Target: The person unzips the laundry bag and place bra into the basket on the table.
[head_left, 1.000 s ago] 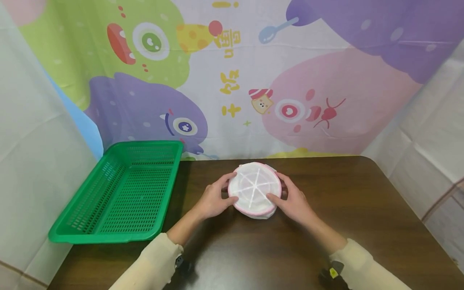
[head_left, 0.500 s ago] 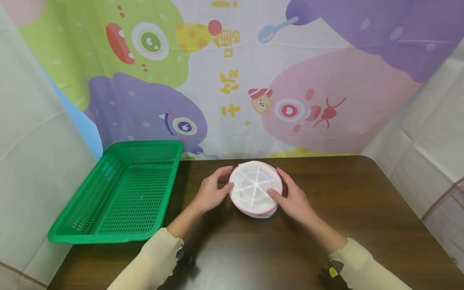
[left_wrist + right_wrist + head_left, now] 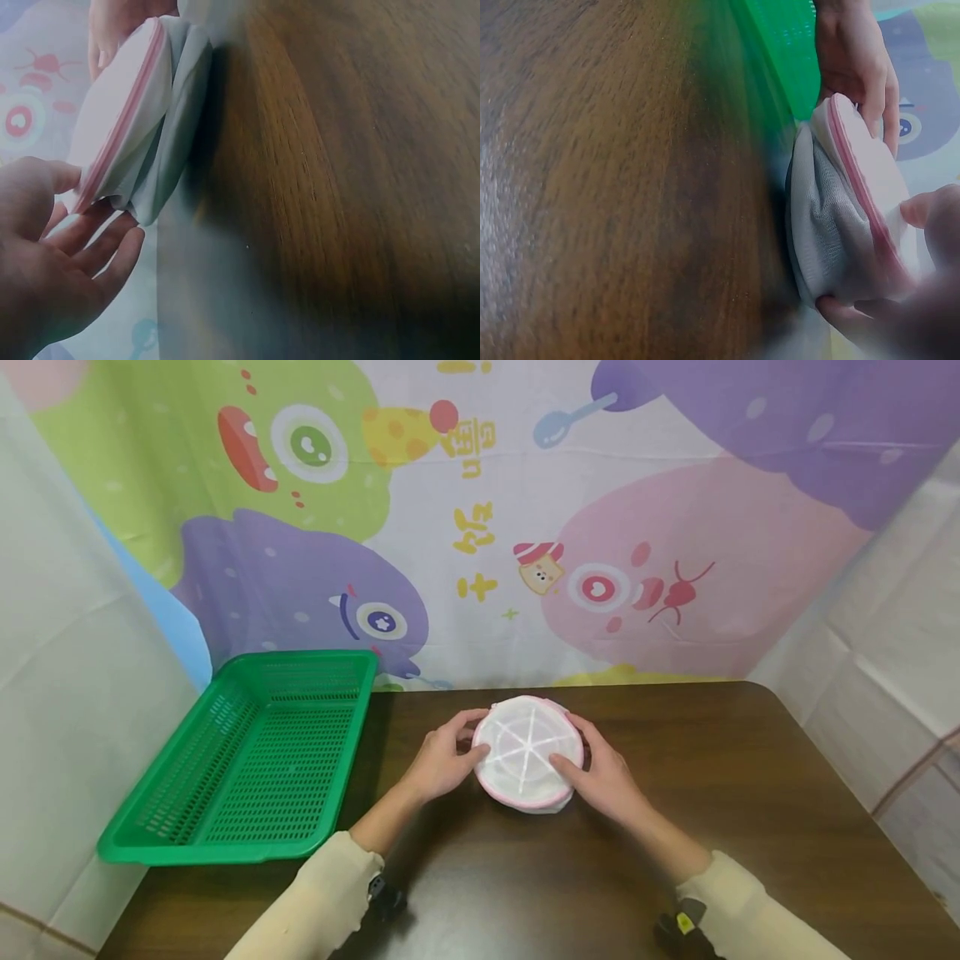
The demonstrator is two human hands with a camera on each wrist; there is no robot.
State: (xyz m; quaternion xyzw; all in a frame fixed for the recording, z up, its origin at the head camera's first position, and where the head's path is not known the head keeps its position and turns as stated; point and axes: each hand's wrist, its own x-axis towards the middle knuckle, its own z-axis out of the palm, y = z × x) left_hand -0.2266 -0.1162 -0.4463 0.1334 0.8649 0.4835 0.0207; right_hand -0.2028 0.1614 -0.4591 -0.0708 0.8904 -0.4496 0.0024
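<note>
A round white mesh laundry bag (image 3: 527, 752) with pink edging sits on the brown table, its top marked by white strips that cross like spokes. My left hand (image 3: 442, 762) holds its left side, thumb on the rim and fingers beneath, as the left wrist view shows on the bag's wall (image 3: 150, 142). From the right, my right hand (image 3: 606, 781) grips the opposite side with the thumb over the top. In the right wrist view the soft sides of the bag (image 3: 829, 232) look creased below a pink zip-like band. The fingertips behind it are partly hidden.
A green perforated plastic basket (image 3: 341, 777) stands at the left of the table (image 3: 510, 885). Behind the table hangs a cloth (image 3: 420, 543) with cartoon monsters, and pale sheets (image 3: 885, 635) flank both sides.
Half a second ago the left hand eased outward to the bag's edge; now its thumb is back over the rim. The bag has shifted slightly, while the right hand keeps its hold.
</note>
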